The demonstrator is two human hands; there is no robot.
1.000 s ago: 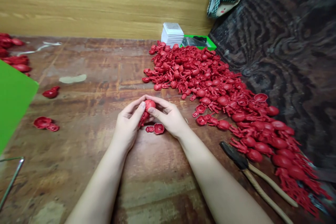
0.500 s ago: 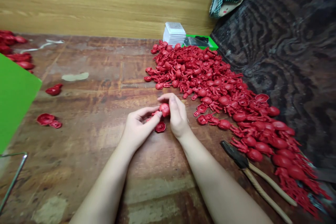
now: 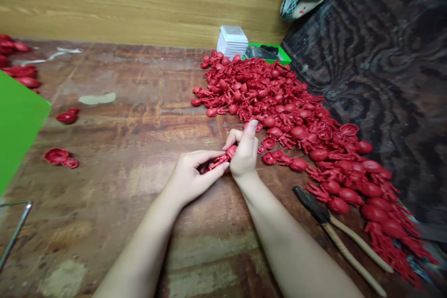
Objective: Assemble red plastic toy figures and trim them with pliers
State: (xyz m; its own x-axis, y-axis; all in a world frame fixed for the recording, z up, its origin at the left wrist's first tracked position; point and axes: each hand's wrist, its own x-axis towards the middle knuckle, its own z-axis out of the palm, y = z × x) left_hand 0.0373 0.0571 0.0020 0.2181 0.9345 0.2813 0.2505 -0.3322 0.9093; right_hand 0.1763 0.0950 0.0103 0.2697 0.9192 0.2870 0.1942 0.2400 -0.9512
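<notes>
Above the middle of the table, my left hand (image 3: 192, 176) pinches a small red plastic figure part (image 3: 220, 160) between thumb and fingers. My right hand (image 3: 244, 157) curls round the rounded end of that part, its thumb sticking up. Both hands touch along this piece, and the fingers cover much of it. To the right spreads a large pile of red plastic figure parts (image 3: 272, 102), with round heads and thin limbs. Two loose red pieces, one hollow side up (image 3: 57, 156) and one rounded (image 3: 68, 116), lie far to the left.
Pliers (image 3: 316, 206) with pale handles rest at the right, beside the pile. At the back stand a stack of white cards (image 3: 232, 43) and a green tray (image 3: 284, 58). A green panel (image 3: 21, 125) and a metal wire frame (image 3: 16, 237) border the left side.
My hands have shifted slightly right with the red figure part. My right thumb has lifted upright and the right fingers have closed round the rounded end, hiding more of it.
</notes>
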